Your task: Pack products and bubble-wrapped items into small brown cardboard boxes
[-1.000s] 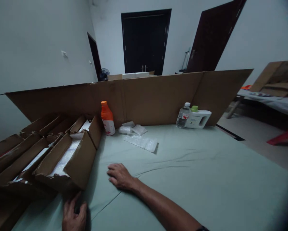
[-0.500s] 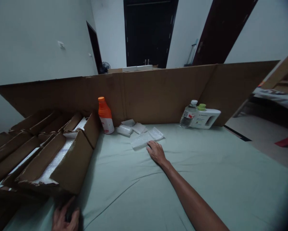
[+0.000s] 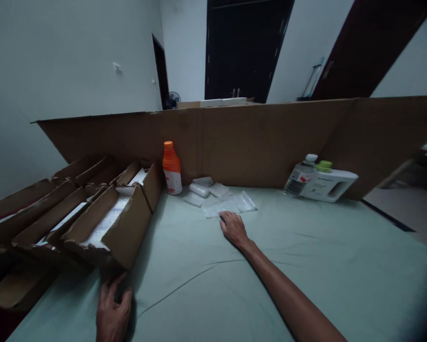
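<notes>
My left hand (image 3: 114, 309) is on the green-sheeted surface (image 3: 185, 304), just below the near end of a narrow cardboard box (image 3: 128, 237). Its thumb stands apart from its fingers, and it holds nothing. Further out, my right hand (image 3: 233, 229) lies palm down with fingers loosely stretched. Its fingertips reach the near edge of a flat piece of bubble wrap (image 3: 213, 209) and grip nothing that I can see. Behind that lie several small clear bubble-wrap pieces, one of them a rolled bundle (image 3: 199, 190).
Several open cardboard boxes holding white packs line the left side. An orange bottle (image 3: 172, 166) stands by a tall cardboard panel (image 3: 256, 147) across the back. At right are a clear plastic bottle (image 3: 300, 176) and a white jug (image 3: 329, 184) with a green cap.
The view has swung left, so the whole scene sits further right. More of my left hand shows, its thumb still apart from the fingers. My right hand stays by the bubble wrap.
</notes>
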Motion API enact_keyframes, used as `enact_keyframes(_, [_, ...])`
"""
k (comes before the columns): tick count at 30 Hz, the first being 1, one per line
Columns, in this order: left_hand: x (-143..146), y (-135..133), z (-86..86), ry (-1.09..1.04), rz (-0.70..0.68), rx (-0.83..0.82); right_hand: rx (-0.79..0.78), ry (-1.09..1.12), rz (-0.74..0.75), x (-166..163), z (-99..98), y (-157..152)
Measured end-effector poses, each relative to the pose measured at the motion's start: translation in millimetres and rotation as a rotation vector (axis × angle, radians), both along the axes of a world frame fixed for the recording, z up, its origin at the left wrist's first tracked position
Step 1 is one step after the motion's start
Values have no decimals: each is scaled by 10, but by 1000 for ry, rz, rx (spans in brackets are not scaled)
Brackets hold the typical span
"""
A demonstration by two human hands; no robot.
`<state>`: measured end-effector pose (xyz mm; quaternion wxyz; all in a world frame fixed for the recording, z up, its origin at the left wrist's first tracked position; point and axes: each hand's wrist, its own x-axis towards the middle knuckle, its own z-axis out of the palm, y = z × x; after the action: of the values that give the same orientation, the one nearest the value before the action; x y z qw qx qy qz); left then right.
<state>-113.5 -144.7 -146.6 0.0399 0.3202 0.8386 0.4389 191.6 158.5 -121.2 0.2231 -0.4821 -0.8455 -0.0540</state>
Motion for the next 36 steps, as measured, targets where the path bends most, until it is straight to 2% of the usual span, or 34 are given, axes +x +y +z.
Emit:
enact_keyframes(4, [25,17,36,11,-16,94,-2,-36,16,-163,17,137])
enact_keyframes(7, [53,29,80,14,-44,153,4,-51,30,-197,19,92])
enact_keyframes(11, [66,52,94,26,-32,181,44,-77,86,-162,-45,-245])
enact_keyframes(16, [57,66,86,52,-39,197,195,-137,263,-105,-180,-789])
enact_keyframes(19, [69,64,102,75,-33,204,223,-139,306,-113,-224,-943])
enact_keyframes(23, [93,53,129,106,-40,198,211,-138,291,-133,-230,-960])
enact_keyframes(30, [116,10,112,200,-153,131,208,-112,319,-128,-206,-947])
enact_keyframes(36, [-27,-250,54,309,-182,47,234,-92,315,-118,-217,-932])
